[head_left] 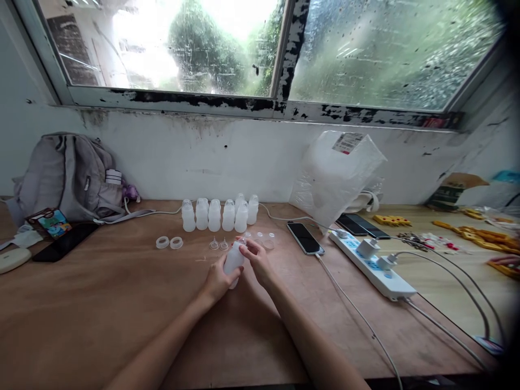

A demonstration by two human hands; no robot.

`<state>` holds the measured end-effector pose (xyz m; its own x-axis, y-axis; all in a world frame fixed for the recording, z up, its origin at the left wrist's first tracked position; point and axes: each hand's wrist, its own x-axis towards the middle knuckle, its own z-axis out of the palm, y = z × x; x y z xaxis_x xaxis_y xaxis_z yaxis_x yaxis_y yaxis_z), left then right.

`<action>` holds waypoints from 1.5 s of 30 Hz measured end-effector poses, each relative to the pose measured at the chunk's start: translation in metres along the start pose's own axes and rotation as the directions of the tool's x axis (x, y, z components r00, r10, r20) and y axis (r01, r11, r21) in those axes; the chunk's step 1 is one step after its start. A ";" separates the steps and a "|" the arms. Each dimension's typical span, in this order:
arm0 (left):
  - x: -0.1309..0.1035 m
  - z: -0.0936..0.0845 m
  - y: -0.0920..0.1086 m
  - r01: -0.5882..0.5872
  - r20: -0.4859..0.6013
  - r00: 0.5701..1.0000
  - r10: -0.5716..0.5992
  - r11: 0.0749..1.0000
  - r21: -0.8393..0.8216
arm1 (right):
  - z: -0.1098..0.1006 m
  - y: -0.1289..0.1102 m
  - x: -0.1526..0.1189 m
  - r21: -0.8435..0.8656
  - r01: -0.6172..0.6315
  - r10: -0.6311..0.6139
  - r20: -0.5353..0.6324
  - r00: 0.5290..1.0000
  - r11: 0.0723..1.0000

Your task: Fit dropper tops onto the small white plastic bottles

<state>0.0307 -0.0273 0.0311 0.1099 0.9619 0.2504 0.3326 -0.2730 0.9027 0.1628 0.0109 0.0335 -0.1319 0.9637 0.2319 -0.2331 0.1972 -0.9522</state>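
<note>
From where I stand, the person's left hand [218, 281] grasps a translucent white bottle [234, 260] around its body, thumb on the near side. The right hand [259, 260] is closed on the bottle's top end, thumb and fingertips pinching; whether a separate part sits between those fingertips is too small to tell. The bottle is tilted, top end leaning away from the person and to the right, above the middle of the brown tabletop [122, 309].

Just beyond the bottle lie two clear teats [218, 245]. Clear caps [268, 241] lie just beyond the right hand. Two white rings [169, 242] lie flat, side by side, left of the teats. Behind these parts, seven similar bottles [214, 215] stand upright in a close group near the wall.

Right of the hands, a phone [305, 238] lies face up with a cable attached. Beside it is a white power strip [371, 265]. A clear plastic bag [333, 173] leans against the wall. At far left stands a grey backpack [69, 173].
</note>
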 end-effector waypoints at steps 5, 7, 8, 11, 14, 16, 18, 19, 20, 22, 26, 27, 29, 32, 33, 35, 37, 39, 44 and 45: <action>0.010 -0.010 -0.013 0.080 -0.075 0.993 -0.087 0.992 -0.096 | -0.041 0.009 0.016 -0.563 0.072 -0.375 -0.443 0.815 0.823; 0.012 -0.013 -0.015 0.117 -0.042 0.991 -0.129 0.969 -0.217 | -0.065 0.013 0.023 -0.740 0.062 -0.491 -0.378 0.785 0.670; 0.012 -0.014 -0.016 0.137 -0.019 0.989 -0.149 0.945 -0.298 | -0.077 0.016 0.025 -0.795 0.061 -0.499 -0.317 0.806 0.604; 0.012 -0.016 -0.016 0.183 0.023 0.980 -0.196 0.862 -0.473 | -0.102 0.023 0.031 -0.826 0.043 -0.396 -0.223 0.891 0.562; 0.013 -0.017 -0.016 0.193 0.025 0.978 -0.206 0.862 -0.469 | -0.108 0.024 0.032 -0.783 -0.013 -0.387 -0.321 0.864 0.621; 0.013 -0.018 -0.016 0.167 0.022 0.984 -0.175 0.889 -0.425 | -0.104 0.020 0.031 -0.706 -0.038 -0.432 -0.473 0.768 0.707; 0.014 -0.019 -0.016 0.141 0.026 0.990 -0.142 0.919 -0.368 | -0.095 0.013 0.030 -0.565 -0.001 -0.400 -0.585 0.706 0.825; 0.015 -0.020 -0.016 0.136 0.031 0.991 -0.133 0.929 -0.343 | -0.089 0.010 0.029 -0.482 0.032 -0.358 -0.603 0.713 0.876; 0.016 -0.020 -0.017 0.138 0.038 0.990 -0.133 0.935 -0.326 | -0.083 0.006 0.027 -0.407 0.063 -0.317 -0.595 0.738 0.911; 0.016 -0.019 -0.019 0.164 0.055 0.986 -0.155 0.937 -0.310 | -0.070 0.001 0.024 -0.309 0.099 -0.261 -0.542 0.799 0.946; 0.018 -0.018 -0.025 0.181 0.051 0.983 -0.174 0.932 -0.314 | -0.048 -0.001 0.017 -0.276 0.112 -0.227 -0.432 0.873 0.955; 0.018 -0.018 -0.026 0.173 0.041 0.985 -0.168 0.932 -0.319 | -0.044 0.000 0.016 -0.277 0.117 -0.226 -0.403 0.887 0.954; 0.018 -0.019 -0.026 0.155 0.028 0.988 -0.155 0.930 -0.333 | -0.038 0.003 0.014 -0.284 0.121 -0.221 -0.349 0.911 0.951; 0.019 -0.021 -0.025 0.139 0.006 0.989 -0.145 0.936 -0.324 | -0.030 0.008 0.012 -0.292 0.120 -0.211 -0.303 0.929 0.949; 0.019 -0.022 -0.024 0.135 -0.005 0.990 -0.144 0.939 -0.317 | -0.029 0.009 0.011 -0.290 0.119 -0.208 -0.299 0.931 0.950; 0.019 -0.023 -0.024 0.128 -0.024 0.989 -0.143 0.940 -0.315 | -0.026 0.010 0.011 -0.281 0.116 -0.202 -0.298 0.933 0.953; 0.020 -0.024 -0.025 0.124 -0.031 0.989 -0.142 0.935 -0.332 | -0.026 0.010 0.011 -0.273 0.111 -0.192 -0.291 0.937 0.956; 0.020 -0.024 -0.026 0.114 -0.035 0.990 -0.135 0.930 -0.348 | -0.025 0.010 0.010 -0.267 0.107 -0.183 -0.279 0.943 0.958; 0.020 -0.026 -0.024 0.119 -0.016 0.991 -0.132 0.932 -0.343 | -0.025 0.009 0.008 -0.229 0.066 -0.109 -0.183 0.977 0.971; 0.019 -0.027 -0.023 0.125 -0.010 0.991 -0.136 0.932 -0.339 | -0.024 0.009 0.007 -0.219 0.045 -0.081 -0.158 0.984 0.975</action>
<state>0.0002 -0.0020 0.0244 0.0547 0.9902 0.1289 0.0062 -0.1294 0.9916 0.1830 0.0240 0.0215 0.0410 0.9609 0.2737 -0.0218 0.2747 -0.9613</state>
